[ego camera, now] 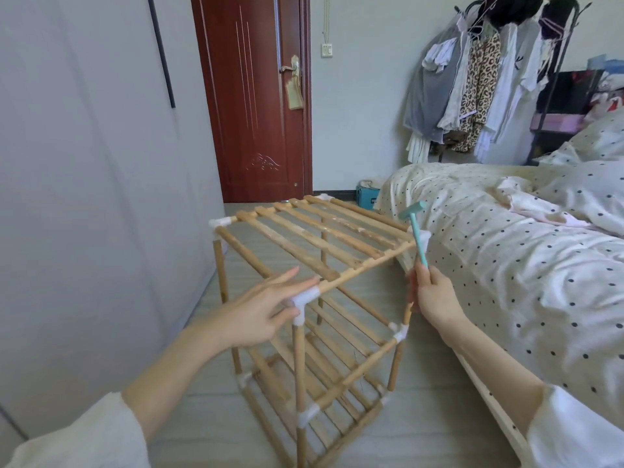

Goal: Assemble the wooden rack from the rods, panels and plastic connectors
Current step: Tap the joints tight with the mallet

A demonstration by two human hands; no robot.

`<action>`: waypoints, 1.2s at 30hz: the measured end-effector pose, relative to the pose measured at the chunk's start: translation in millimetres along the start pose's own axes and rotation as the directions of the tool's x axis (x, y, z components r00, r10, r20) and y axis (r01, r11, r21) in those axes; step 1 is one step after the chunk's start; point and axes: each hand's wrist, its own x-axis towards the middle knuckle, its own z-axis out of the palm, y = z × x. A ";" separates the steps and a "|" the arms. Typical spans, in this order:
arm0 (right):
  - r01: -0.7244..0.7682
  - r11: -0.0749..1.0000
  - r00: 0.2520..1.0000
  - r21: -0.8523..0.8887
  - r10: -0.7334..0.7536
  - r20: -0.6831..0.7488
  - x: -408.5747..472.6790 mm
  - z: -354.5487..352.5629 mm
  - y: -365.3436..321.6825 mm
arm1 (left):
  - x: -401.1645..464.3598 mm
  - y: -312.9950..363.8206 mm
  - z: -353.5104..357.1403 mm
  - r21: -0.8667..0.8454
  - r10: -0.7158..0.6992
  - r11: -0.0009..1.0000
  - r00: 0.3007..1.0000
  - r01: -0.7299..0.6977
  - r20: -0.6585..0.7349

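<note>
Indoors, we are standing the wooden rack (314, 298) on the floor (422, 417) between a grey wardrobe (84, 197) on the left and a polka-dot bed (506, 265) on the right. Our left hand (266, 312) is resting with fingers (287, 276) apart against the near top white plastic connector (304, 300). Our right hand (434, 295) is gripping a small teal hammer (417, 231), fingers closed on its handle, head raised beside the rack's top right corner.

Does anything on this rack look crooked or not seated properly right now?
Hard to be sure through the wide lens, but the top panel seems to slope, and its front rail rises away from the near white connector. The right hand holds a small hammer.
</note>
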 end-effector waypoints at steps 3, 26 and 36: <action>0.060 0.994 0.997 -0.090 -0.055 0.057 -12.0 -7.2 5.3 | 5.5 -10.4 3.4 0.033 0.014 0.999 0.998 -0.012 -0.061; 0.247 0.723 0.969 -0.646 -0.184 0.165 -74.1 -48.2 -10.6 | 51.7 29.2 32.9 0.306 -0.171 0.920 0.953 0.245 -0.249; 0.160 0.772 0.984 -0.616 -0.076 0.161 -86.1 -41.7 5.8 | 55.2 29.6 33.7 0.309 -0.185 0.918 0.957 0.250 -0.224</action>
